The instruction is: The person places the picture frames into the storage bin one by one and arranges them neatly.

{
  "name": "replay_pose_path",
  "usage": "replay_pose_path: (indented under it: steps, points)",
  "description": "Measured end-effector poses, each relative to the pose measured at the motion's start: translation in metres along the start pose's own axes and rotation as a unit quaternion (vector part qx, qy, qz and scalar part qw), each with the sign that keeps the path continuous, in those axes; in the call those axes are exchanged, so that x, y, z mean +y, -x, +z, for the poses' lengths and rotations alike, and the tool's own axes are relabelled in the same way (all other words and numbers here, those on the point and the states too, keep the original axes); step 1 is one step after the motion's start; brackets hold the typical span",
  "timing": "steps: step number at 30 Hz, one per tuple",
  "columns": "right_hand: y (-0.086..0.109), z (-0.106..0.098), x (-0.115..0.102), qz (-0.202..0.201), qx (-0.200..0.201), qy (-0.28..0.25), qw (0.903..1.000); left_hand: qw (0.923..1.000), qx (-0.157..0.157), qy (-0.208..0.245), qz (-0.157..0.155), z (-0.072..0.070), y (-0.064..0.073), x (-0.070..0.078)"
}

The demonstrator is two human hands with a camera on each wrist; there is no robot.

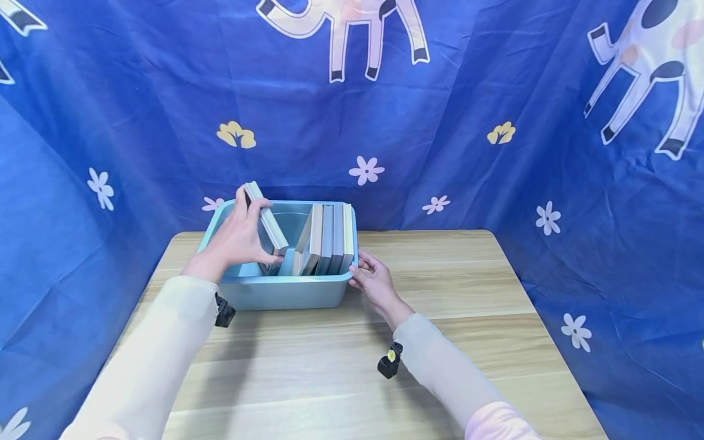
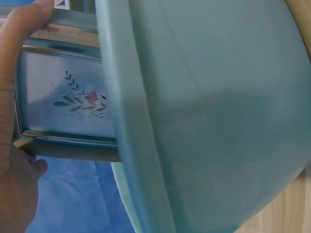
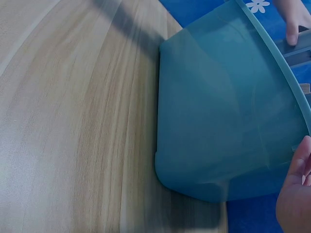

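My left hand [image 1: 231, 237] grips a picture frame [image 1: 272, 227] by its edges at the left side of a light blue plastic bin [image 1: 286, 296]. The frame leans, its upper end above the bin's rim and its lower end inside. In the left wrist view a print of leaves and a pink flower [image 2: 82, 99] shows behind the glass; the bin's wall covers the rest. At the bin's front right corner, my right hand [image 1: 376, 282] holds the rim, thumb in front. Several more frames [image 1: 338, 235] stand on edge along the bin's right end, the leftmost one tilted.
The bin stands on a wood-grain table [image 1: 440, 293], near its back edge. A blue cloth [image 1: 308, 140] printed with cows and flowers hangs behind and along both sides. A black wrist camera [image 1: 224, 310] sits on the left sleeve, another camera [image 1: 390, 360] on the right.
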State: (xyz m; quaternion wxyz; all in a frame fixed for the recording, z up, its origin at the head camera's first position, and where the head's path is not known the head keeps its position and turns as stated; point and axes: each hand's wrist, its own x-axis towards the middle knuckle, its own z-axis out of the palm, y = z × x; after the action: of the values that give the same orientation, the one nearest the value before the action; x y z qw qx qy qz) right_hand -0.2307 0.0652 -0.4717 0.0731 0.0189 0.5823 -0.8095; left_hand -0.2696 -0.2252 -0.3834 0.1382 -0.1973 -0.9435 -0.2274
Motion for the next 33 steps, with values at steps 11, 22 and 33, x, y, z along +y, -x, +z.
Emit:
replay_pose_path:
  steps: [11, 22, 33]
  points:
    - [0.002, 0.0, -0.001, -0.001, -0.002, 0.004, 1.0, 0.9985, -0.033, -0.043, 0.004, 0.017, -0.007, -0.005]
    - [-0.001, 0.0, -0.002, -0.001, -0.001, 0.007, 1.0, 0.9954, -0.092, -0.026, 0.0, 0.03, -0.013, -0.012]
    - [0.0, 0.0, -0.001, -0.001, 0.003, 0.006, 1.0, 0.9929, -0.117, -0.012, 0.019, 0.039, -0.021, -0.009]
